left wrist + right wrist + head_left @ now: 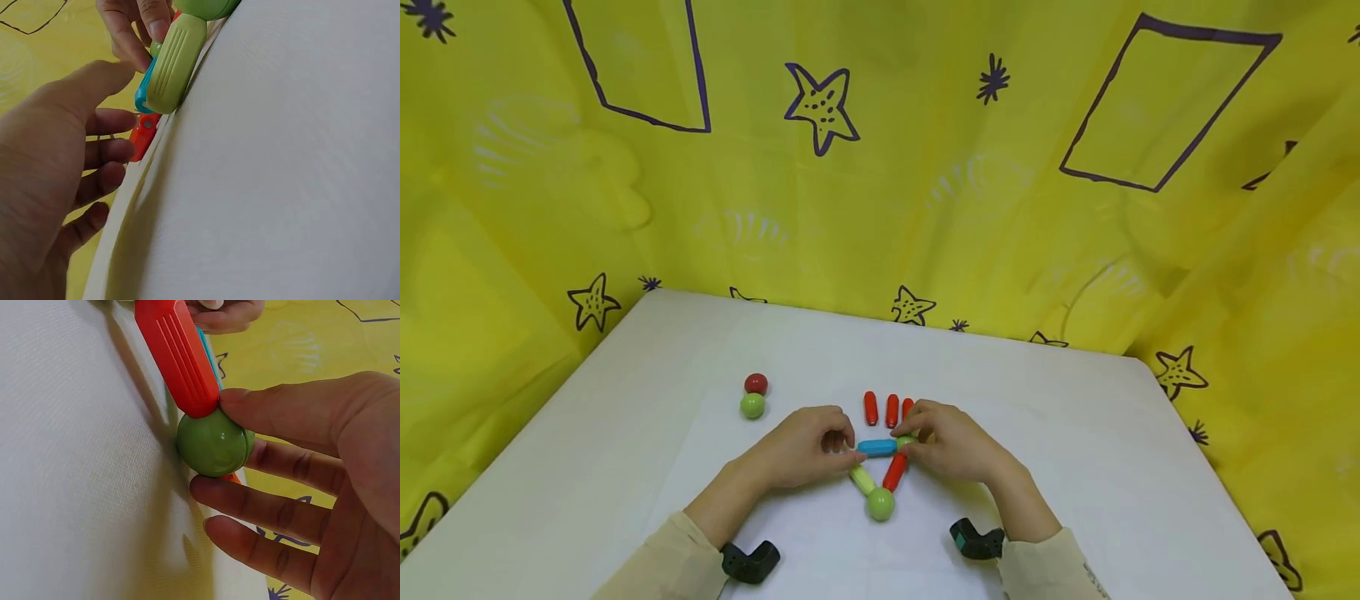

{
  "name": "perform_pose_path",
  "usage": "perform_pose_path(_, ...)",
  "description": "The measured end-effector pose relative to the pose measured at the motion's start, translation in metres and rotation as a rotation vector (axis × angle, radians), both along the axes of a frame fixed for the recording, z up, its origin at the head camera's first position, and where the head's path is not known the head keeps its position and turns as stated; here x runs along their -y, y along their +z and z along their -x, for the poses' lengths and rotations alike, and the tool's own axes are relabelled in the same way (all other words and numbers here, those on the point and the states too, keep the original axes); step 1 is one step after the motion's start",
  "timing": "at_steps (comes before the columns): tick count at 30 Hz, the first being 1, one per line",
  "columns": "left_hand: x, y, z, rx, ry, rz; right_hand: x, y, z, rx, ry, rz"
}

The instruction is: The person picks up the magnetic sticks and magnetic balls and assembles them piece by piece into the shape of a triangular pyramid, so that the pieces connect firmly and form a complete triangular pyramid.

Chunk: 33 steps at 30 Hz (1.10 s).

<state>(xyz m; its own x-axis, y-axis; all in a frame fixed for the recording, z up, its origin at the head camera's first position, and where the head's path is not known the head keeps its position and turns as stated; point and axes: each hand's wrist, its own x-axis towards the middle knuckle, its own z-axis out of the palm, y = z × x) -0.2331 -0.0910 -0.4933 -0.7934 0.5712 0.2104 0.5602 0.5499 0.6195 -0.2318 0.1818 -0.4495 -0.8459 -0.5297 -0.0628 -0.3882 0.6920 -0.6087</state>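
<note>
My right hand [951, 437] pinches a green ball [212, 444] between thumb and fingers. From that ball a blue rod [877, 448] points left and a red rod [178, 359] runs toward me. The red rod meets a second green ball [880, 504] at the near corner, where a pale green rod [178, 62] also joins. Together these pieces outline a triangle without a ball at its left corner. Beside that corner is my left hand [808, 448], thumb and loosely bent fingers apart with nothing between them, the thumb tip close to the rod ends.
Several loose red rods [870, 408] lie just behind the triangle. Farther left, a dark red ball [756, 384] and a green ball [752, 406] sit side by side on the white table [1000, 367]. A yellow patterned curtain [887, 208] hangs around the table.
</note>
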Motion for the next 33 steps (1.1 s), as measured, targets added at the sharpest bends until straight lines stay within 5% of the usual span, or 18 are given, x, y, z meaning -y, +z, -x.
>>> perform_pose_path(10, 0.008, 0.015, -0.003, -0.081, 0.303, 0.101, -0.003, -0.009, 0.0, -0.009, 0.032, 0.002)
perform_pose_path(14, 0.023, 0.019, -0.001, -0.151, 0.381, 0.212, -0.003, -0.008, 0.001, -0.017, 0.055, -0.009)
perform_pose_path(22, 0.058, 0.038, 0.003, -0.203, 0.428, 0.455, -0.003, -0.003, 0.003, -0.013, 0.04, -0.03)
perform_pose_path(33, 0.067, 0.051, 0.008, -0.114, 0.419, 0.481, -0.011, 0.004, 0.002, 0.011, 0.007, -0.02)
